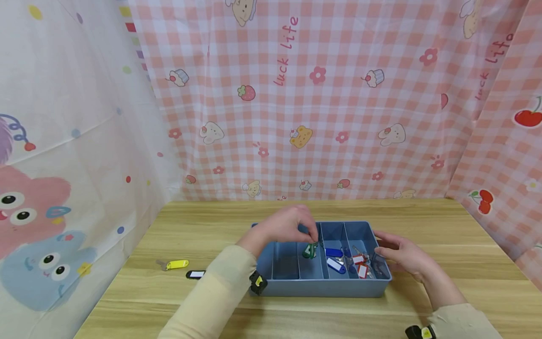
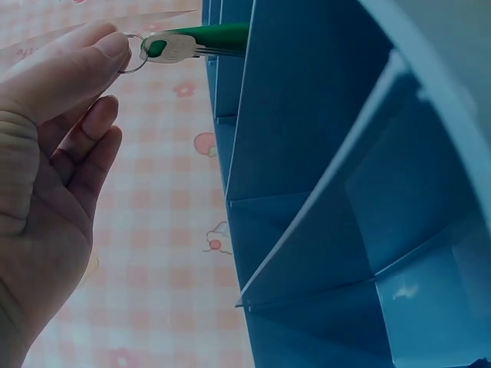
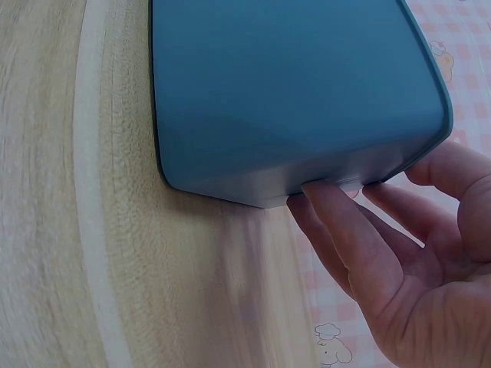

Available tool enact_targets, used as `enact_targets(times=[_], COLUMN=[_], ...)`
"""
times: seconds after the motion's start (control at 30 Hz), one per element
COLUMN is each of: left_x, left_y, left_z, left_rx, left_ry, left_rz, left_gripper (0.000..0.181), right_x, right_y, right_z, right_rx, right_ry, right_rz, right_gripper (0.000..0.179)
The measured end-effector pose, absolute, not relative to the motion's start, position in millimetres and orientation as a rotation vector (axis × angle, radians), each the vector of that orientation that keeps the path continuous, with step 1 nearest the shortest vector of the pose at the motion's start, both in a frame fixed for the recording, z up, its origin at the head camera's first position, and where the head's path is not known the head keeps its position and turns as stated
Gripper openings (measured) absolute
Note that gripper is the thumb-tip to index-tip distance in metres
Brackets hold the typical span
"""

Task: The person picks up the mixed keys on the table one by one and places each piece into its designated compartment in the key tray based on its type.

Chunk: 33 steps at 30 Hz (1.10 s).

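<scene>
My left hand point(image 1: 292, 226) is over the blue divided box point(image 1: 317, 288) and pinches a metal key ring point(image 2: 136, 66) between thumb and fingertips. From the ring hang a silver key point(image 2: 173, 47) and a green key tag point(image 2: 222, 35), which reaches down into a middle compartment. Whether another green tag lies beneath is hard to tell. At the box's right end, my right hand point(image 1: 402, 256) touches the outer wall with fairly straight fingers point(image 3: 349, 230), thumb near the rim. Blue key tags point(image 1: 336, 266) and red key tags point(image 1: 362, 271) with keys lie in the right-hand compartments.
On the wooden table point(image 1: 139, 301), left of the box, lies a yellow key tag point(image 1: 177, 264) with its key. Beside it is a black key tag point(image 1: 195, 274), partly hidden by the left sleeve. A pink checked cloth point(image 1: 322, 113) hangs behind the table.
</scene>
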State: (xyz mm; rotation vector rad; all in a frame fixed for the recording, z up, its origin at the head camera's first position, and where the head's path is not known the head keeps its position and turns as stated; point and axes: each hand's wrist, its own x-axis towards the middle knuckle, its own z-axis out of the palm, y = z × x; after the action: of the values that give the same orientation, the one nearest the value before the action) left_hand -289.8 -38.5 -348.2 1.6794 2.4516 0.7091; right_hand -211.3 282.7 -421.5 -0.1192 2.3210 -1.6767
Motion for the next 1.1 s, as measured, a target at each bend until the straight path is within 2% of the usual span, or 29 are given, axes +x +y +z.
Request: enact_targets(times=[1.1], left_x=[-299], left_y=[-26], left_z=[-359], left_rx=[1.626], left_ry=[2.483], left_rz=[0.568], left_gripper=[0.004], right_x=[-212], right_y=[284], right_z=[-422], right_rx=[-0.104], right_ry=[2.342], right_rz=[-1.657], right_gripper=[0.064])
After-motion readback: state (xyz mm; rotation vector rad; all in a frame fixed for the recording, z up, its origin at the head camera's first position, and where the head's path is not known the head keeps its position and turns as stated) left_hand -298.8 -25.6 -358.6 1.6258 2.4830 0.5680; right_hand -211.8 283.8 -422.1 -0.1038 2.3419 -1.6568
